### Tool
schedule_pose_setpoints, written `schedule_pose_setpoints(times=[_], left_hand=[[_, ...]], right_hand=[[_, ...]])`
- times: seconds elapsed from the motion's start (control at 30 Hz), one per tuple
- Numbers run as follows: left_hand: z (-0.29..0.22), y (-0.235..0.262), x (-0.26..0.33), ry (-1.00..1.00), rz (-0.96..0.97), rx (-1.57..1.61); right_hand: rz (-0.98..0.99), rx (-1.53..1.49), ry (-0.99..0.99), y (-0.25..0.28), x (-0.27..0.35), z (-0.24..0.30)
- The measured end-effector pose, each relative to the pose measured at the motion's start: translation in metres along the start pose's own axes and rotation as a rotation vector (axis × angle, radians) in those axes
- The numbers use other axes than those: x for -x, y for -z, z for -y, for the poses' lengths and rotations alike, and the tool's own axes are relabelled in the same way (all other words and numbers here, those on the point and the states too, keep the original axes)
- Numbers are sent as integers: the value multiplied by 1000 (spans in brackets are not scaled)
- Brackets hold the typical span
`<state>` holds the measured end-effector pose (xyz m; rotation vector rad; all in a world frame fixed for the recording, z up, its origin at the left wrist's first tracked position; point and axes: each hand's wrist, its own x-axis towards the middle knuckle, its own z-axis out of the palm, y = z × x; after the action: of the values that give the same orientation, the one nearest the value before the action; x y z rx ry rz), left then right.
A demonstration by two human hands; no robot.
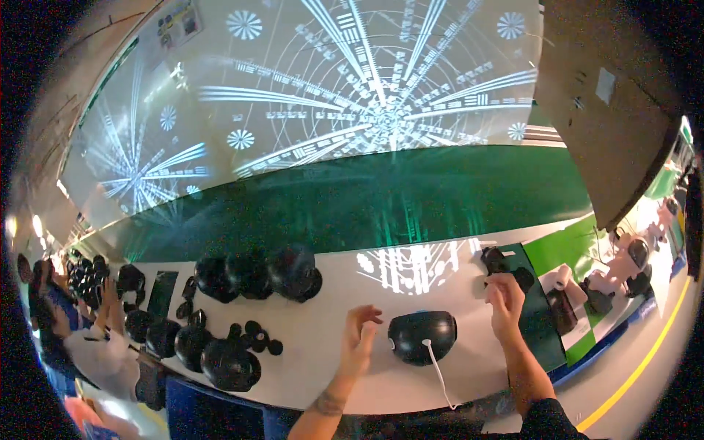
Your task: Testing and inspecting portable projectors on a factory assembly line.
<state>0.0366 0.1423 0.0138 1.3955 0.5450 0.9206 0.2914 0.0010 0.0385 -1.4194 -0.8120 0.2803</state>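
White tabletop (323, 352) ran across the view, backed by a dark green panel (411, 198) and a big wall chart (352, 95) of radiating white lines. A black dome-shaped device (422, 336) with a white cable (440, 374) sat between the hands. The left hand (359, 334) hovered just beside it, fingers loosely curled, grasping nothing. The right hand (504, 301) closed around a small black part (499, 262) near the table's far edge. More black domes (249, 275) clustered to the left, where another person (88, 345) stood.

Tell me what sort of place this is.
Probably a camera assembly or test line: a white workbench holds many black dome housings, a lens test chart hangs behind, and co-workers work nearby.
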Motion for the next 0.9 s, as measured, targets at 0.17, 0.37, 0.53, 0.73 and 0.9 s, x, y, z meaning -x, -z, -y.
schedule_pose_setpoints(times=[0.17, 0.37, 0.53, 0.73, 0.9], left_hand=[[3, 16, 6, -78, -144, -144], [-6, 32, -2, -147, -324, -279], [12, 49, 13, -177, -346, -354], [20, 68, 25, -103, -378, -422], [22, 56, 24, -158, -414, -419]], right_hand=[[442, 58, 384, -18, 7, -4], [706, 88, 360, -21, 10, 13], [646, 63, 344, -21, 9, -1], [18, -36, 388, -12, 0, -1], [-81, -51, 333, 0, 2, -4]])
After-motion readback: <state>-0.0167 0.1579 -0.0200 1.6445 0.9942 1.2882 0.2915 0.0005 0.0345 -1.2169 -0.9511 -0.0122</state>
